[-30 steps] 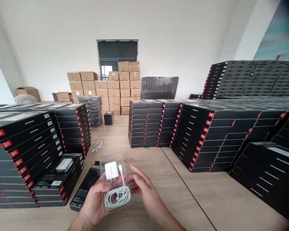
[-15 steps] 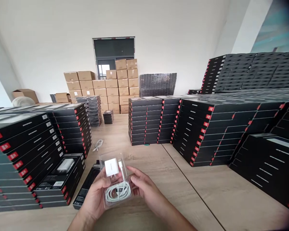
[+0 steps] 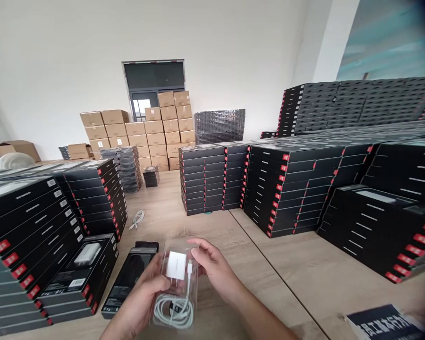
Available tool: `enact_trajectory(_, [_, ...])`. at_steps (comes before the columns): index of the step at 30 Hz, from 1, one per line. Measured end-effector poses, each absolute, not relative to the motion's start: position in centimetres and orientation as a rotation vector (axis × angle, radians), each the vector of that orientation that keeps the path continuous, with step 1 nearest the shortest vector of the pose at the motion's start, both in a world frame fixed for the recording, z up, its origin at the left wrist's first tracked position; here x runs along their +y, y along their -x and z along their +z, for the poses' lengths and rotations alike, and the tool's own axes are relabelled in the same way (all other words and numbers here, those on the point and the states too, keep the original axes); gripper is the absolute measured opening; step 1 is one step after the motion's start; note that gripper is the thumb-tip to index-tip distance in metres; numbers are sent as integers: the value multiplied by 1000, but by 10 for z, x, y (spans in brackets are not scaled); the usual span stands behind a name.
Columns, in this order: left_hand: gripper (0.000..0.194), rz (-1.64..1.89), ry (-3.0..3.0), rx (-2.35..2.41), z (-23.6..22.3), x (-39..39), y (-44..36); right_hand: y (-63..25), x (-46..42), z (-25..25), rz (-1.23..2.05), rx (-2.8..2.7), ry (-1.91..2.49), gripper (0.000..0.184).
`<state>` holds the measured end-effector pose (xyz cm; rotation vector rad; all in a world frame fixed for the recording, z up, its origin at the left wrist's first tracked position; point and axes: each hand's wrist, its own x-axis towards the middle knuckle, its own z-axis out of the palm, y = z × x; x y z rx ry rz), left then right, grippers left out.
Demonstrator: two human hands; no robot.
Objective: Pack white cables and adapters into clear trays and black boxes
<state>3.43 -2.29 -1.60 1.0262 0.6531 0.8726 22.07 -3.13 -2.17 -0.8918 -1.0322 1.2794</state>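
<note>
Just right of the loose black box, the left hand grips the clear tray of charger and cable; the right hand's fingers pinch its edge, apparently adjusting it; next needs level, gentle handling.

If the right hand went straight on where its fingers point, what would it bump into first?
The right hand would probably meet the clear, rectangular plastic tray first; they're right together, perhaps touching, but depth is hard to tell.
</note>
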Motion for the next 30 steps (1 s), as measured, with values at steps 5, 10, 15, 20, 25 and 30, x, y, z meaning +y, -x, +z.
enact_trajectory(5, [68, 1271, -1573, 1229, -16, -4, -11, -233, -23, -22, 1218, -744, 937, 35])
enact_trajectory(10, [77, 603, -2124, 2134, -21, 11, 4, -252, -10, -31, 1142, -466, 884, 33])
enact_trajectory(15, [81, 132, -2151, 2024, -15, 14, -1, -248, -11, -27, 1168, -421, 775, 42])
enact_trajectory(20, [84, 167, -2231, 1770, -11, 2, -17, -234, -16, -21, 1237, -466, 607, 58])
enact_trajectory(25, [66, 339, -2232, 1723, -13, -11, -32, -232, -13, -31, 1130, -556, 664, 51])
enact_trajectory(30, [68, 605, -2399, 1665, -11, -18, -31, -233, -16, -29, 1017, -682, 723, 48])
